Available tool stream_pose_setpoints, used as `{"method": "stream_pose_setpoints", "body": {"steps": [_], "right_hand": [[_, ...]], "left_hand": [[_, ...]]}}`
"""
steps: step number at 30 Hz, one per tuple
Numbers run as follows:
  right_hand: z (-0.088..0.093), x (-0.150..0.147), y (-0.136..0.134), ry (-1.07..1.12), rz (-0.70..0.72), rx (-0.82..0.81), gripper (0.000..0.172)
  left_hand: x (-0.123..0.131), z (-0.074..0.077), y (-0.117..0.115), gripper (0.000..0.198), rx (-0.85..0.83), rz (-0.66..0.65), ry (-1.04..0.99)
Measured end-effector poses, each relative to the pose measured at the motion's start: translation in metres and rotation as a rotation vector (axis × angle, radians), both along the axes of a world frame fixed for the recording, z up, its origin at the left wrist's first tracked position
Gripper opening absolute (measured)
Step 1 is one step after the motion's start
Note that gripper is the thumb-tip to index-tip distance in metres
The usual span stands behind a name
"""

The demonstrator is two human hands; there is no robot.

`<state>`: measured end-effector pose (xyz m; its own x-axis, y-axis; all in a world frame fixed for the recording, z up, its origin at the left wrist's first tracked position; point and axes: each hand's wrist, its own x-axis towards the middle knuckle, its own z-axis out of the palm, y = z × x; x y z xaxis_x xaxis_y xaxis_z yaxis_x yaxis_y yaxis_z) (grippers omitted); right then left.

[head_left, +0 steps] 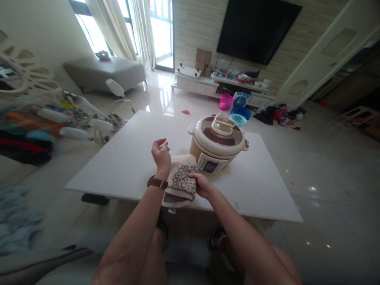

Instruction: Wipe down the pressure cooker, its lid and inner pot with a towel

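Note:
A folded beige cloth, like a towel, (182, 176) with a dark floral pattern hangs in my right hand (203, 185), whose fingers are closed on its right side. My left hand (162, 152) is raised just left of the cloth, its fingers loosely curled and apart, with nothing in them. A brown watch strap circles that wrist. Behind the cloth, a cream electric pressure cooker (219, 142) stands upright on the white table (124, 166). Its lid, with a see-through reddish-brown window and a knob on top, sits on it, and the control panel faces me.
Past the table stand a pink basket (226, 102) and a light-blue basket (238, 119) on the floor. A low white cabinet (197, 88) holds clutter under a wall-mounted television (258, 29). White lamp arms (97, 125) reach in beside the table's left edge.

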<state>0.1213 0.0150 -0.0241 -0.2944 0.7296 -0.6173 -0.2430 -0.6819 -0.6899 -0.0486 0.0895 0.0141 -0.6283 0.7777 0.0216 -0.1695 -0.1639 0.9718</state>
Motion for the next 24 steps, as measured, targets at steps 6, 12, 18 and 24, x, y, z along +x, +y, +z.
{"method": "stream_pose_setpoints", "body": {"steps": [6,12,18,24], "right_hand": [[0.004,0.03,-0.01,-0.831,0.063,0.552,0.017],[0.121,0.079,0.04,-1.25,0.098,1.313,0.006],[0.183,0.105,0.163,-1.751,0.241,1.17,0.029],[0.177,0.098,0.19,-2.032,0.446,0.912,0.063]], "left_hand": [[0.0,0.001,-0.013,0.024,0.017,-0.029,0.067],[0.032,0.0,-0.024,0.022,-0.013,-0.135,0.049],[0.048,0.003,-0.024,0.017,-0.033,-0.235,0.031],[0.049,0.002,-0.02,0.021,-0.032,-0.276,0.032]]}}
